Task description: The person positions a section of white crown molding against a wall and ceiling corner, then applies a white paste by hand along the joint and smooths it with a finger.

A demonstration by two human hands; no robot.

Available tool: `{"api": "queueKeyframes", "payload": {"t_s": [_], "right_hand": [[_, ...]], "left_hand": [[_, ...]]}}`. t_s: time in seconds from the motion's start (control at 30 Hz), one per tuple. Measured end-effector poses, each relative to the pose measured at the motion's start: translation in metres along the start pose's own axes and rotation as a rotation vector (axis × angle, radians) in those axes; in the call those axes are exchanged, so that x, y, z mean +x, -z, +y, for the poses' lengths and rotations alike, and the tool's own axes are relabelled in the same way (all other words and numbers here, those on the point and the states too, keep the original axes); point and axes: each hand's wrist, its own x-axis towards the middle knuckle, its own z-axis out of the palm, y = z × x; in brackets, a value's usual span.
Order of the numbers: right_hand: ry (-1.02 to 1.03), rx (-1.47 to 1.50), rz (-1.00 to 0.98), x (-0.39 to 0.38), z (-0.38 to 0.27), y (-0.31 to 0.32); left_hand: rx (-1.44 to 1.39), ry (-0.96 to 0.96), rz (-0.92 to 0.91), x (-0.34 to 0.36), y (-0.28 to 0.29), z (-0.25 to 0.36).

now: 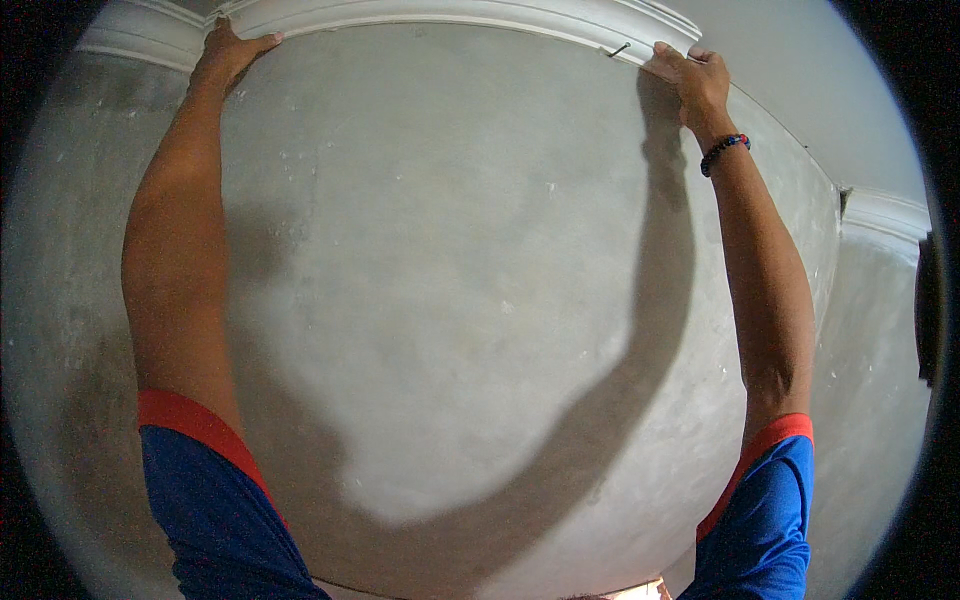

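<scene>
Left hand [228, 52] lies flat, fingers spread, pressing the white cornice moulding [450, 14] up where the grey plaster wall [450, 300] meets the ceiling. A small nail [619, 48] sticks out beside the right hand [690, 78], which presses the moulding's lower edge. Holding for fixing, seemingly; both hands must stay steady.

- Bare grey plastered wall [450, 300], carrying white moulded plaster cornice strip [450, 12] along its top edge.
- Small dark nail [619, 48] just under that cornice.
</scene>
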Motion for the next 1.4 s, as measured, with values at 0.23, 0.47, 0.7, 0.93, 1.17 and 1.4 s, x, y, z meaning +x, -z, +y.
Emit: {"api": "queueKeyframes", "payload": {"t_s": [0.23,0.47,0.7,0.93,1.17,1.4], "right_hand": [[-0.071,0.215,-0.024,-0.011,-0.011,0.002],[-0.179,0.167,-0.091,0.020,-0.005,0.001],[-0.086,0.010,-0.071,0.013,-0.016,-0.004],[-0.123,-0.074,-0.179,0.012,-0.022,0.003],[0.243,-0.136,0.345,-0.006,-0.004,-0.007],[0.882,-0.671,0.105,-0.089,-0.076,-0.089]], "left_hand": [[0.018,0.111,0.000,-0.012,0.000,0.015],[0.034,0.024,0.024,-0.005,-0.005,-0.004],[0.023,-0.001,0.009,-0.006,0.002,-0.003],[0.025,-0.020,0.043,-0.005,-0.003,-0.007],[0.007,-0.053,-0.039,0.006,-0.018,-0.003],[0.023,-0.032,0.033,0.007,-0.022,-0.026]]}}
